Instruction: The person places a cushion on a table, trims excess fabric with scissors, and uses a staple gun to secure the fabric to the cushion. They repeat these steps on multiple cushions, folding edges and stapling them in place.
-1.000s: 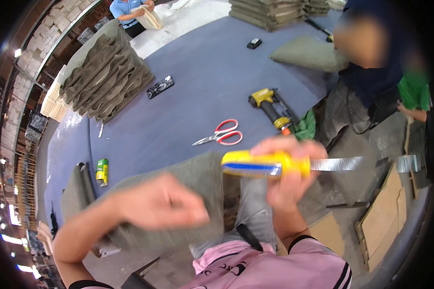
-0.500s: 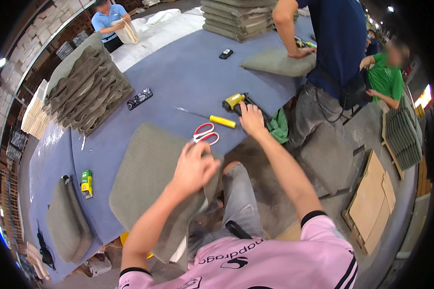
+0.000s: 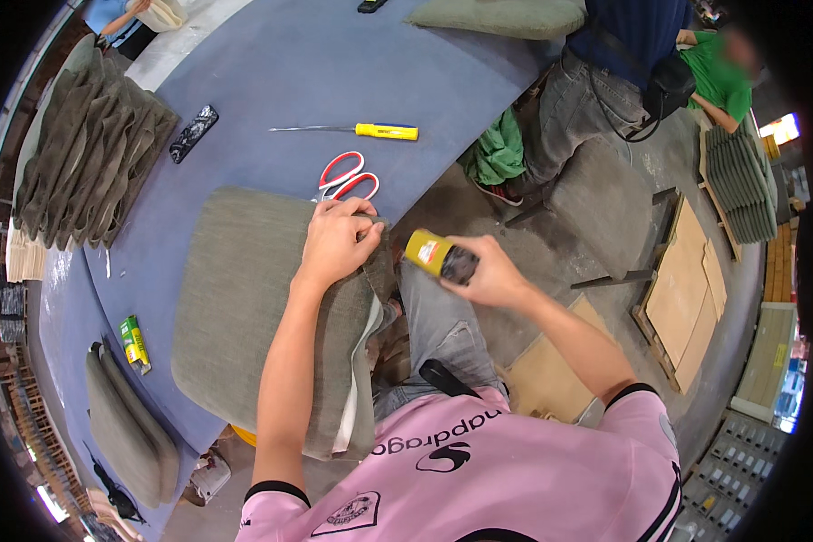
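The left hand (image 3: 337, 242) pinches a grey-green fabric cushion (image 3: 242, 298), the right hand (image 3: 491, 271) grips a yellow-and-black handheld tool (image 3: 437, 257); positioning seemingly calls for steadiness.

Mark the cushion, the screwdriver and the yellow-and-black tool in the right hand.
Cushion (image 3: 248, 303): head view, on its top face.
Screwdriver (image 3: 387, 132): head view, on its yellow handle.
Yellow-and-black tool (image 3: 430, 254): head view, on its yellow part.

From afar I see my wearer's pink short-sleeved shirt (image 3: 542, 456) at six o'clock, black cuffs (image 3: 631, 394) at four and seven, a dark swirl emblem (image 3: 443, 458), an outlined crest (image 3: 347, 513) and faded grey denim (image 3: 443, 312) near the dial's centre.
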`<state>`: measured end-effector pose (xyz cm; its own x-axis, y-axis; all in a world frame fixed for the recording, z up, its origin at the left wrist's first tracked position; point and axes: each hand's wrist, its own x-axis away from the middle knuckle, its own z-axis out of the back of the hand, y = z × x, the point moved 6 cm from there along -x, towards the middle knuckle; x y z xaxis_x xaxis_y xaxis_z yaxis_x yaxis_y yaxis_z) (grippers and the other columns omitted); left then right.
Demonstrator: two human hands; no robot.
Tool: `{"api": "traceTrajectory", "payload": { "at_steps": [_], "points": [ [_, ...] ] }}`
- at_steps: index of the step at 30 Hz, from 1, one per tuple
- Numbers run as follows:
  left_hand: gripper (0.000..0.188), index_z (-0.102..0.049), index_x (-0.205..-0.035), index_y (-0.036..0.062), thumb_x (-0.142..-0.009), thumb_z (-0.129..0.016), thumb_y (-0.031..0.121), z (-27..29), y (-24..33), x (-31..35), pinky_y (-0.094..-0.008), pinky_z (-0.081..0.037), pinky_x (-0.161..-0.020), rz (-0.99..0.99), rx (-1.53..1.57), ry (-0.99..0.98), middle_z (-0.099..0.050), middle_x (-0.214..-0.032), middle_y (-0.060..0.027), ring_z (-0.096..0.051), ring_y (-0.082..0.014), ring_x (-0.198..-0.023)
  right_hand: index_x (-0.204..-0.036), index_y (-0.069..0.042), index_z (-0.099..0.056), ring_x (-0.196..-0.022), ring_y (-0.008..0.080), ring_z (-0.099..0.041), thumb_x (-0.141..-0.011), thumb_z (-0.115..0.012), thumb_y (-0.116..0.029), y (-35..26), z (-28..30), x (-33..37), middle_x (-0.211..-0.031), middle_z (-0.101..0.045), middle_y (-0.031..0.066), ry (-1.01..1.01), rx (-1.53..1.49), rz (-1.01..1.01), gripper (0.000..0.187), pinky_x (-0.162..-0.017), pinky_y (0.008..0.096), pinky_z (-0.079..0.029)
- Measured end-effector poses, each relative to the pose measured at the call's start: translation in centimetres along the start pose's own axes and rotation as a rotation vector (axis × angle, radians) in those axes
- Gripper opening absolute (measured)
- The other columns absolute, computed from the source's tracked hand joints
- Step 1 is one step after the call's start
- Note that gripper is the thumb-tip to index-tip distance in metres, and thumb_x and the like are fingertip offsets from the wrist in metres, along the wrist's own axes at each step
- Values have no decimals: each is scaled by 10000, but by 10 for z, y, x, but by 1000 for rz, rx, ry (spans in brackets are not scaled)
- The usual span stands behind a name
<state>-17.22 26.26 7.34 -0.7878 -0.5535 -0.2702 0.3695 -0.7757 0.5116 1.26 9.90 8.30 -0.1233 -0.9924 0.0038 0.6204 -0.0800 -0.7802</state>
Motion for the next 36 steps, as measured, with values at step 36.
{"api": "traceTrajectory", "payload": {
  "at_steps": [36],
  "points": [
    [166, -683, -1022, -20, -1020, -655, 143, 45, -13, 15, -443, -544, -992, 152, 390, 338, -750, -1154, -169, -712, -386, -1083, -1172, 2, -741, -863, 322, -739, -865, -878, -266, 22, -31, -69, -979, -789, 178, -309, 46, 63, 430, -864, 384, -581]
  ]
}}
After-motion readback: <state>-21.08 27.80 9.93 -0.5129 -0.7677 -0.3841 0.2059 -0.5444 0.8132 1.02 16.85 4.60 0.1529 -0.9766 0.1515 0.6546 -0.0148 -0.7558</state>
